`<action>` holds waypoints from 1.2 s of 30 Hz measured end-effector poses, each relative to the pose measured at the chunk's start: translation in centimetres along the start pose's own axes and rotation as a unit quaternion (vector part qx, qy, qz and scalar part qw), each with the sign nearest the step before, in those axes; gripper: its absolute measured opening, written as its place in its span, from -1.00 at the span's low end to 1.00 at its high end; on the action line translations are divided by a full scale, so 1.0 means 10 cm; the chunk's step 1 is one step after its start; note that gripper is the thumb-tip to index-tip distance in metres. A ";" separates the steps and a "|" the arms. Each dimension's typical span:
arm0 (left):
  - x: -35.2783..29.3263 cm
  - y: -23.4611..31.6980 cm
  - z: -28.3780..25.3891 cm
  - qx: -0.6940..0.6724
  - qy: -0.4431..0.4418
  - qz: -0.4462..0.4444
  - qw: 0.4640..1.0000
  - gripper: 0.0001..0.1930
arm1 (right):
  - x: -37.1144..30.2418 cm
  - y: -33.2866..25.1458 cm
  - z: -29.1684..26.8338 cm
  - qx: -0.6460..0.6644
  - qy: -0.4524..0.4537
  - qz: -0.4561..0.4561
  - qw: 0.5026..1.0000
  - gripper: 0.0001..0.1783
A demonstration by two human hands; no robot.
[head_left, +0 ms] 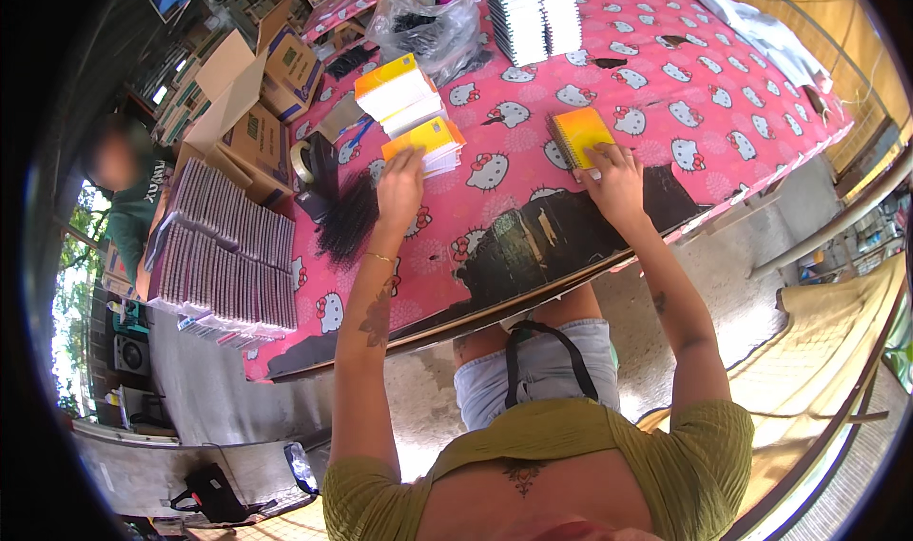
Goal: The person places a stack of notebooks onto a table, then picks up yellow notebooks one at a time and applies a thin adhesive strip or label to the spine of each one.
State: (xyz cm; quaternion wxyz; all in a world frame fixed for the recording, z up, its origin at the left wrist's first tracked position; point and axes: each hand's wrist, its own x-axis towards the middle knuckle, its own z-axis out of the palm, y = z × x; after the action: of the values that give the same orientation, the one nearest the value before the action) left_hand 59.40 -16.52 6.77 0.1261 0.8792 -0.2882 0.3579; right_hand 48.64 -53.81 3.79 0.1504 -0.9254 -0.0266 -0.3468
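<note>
olive shirt, table edge, left hand on booklets, right on notebook, grips unclear, open cloth between

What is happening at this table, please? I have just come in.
A person is handling notebooks with yellow covers. The left hand is on the nearer pile of yellow-covered sheets, while the right hand rests on a yellow spiral notebook lying on the pink tablecloth. A bundle of black coils lies beside the left forearm. Tall stacks of bound books and open cardboard boxes stand along the left side.
</note>
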 end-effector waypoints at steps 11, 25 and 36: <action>0.06 0.02 -0.16 0.054 0.022 -0.013 0.998 -0.73 | 0.26 0.41 0.16 0.200 -0.069 0.132 0.968 -0.31; -0.56 1.52 -0.60 -0.123 -0.017 -0.010 0.992 -0.65 | -0.37 -0.88 -0.23 0.527 -0.227 0.028 0.819 -0.38; -0.76 1.31 -0.62 -0.331 -0.010 -0.178 0.927 -0.58 | -0.53 -0.98 0.02 0.578 -0.225 0.155 0.769 -0.63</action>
State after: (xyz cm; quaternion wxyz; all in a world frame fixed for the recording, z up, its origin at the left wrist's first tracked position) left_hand 43.73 -21.20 6.09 0.4686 0.8278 -0.2308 0.2046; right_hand 43.24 -44.11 2.70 0.6987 -0.7064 -0.1114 -0.0195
